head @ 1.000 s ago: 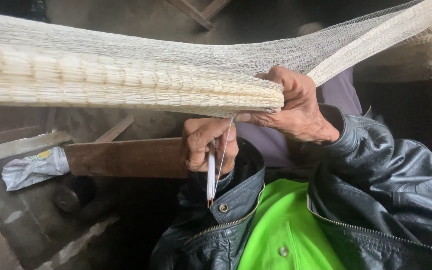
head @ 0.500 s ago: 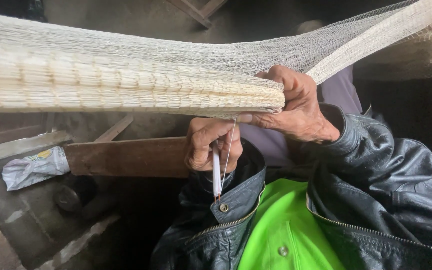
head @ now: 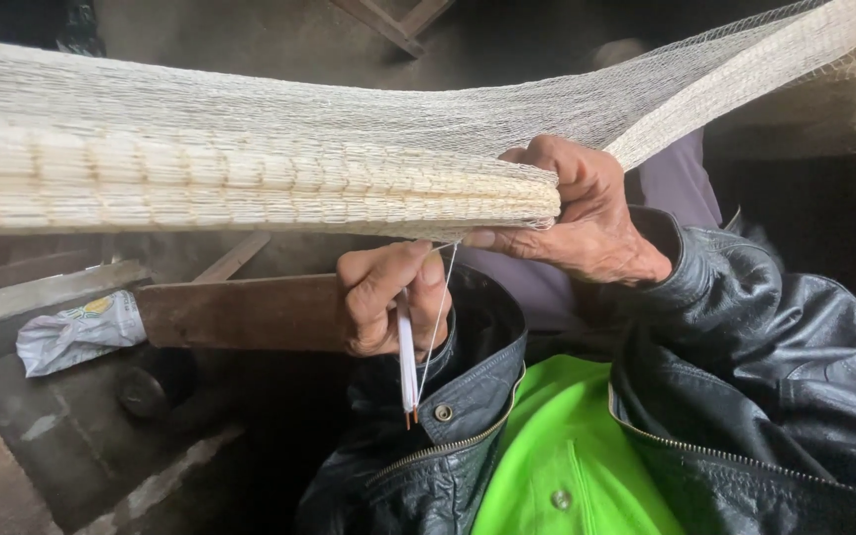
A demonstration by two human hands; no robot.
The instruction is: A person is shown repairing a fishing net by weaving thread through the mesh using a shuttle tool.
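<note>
Right hand (head: 587,213) pinching net edge (head: 507,203), left hand (head: 388,297) gripping needle (head: 407,362)

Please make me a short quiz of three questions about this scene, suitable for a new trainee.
1. True or false: the right hand pinches the edge of the cream bundled mesh net.
2. What does the left hand hold?
A) a slim white netting needle with thread
B) a pair of steel scissors
C) a wooden hammer
3. Fill in the missing word: the black leather jacket is open over a bright ____ garment.

Key: 1 true; 2 A; 3 green.
</note>
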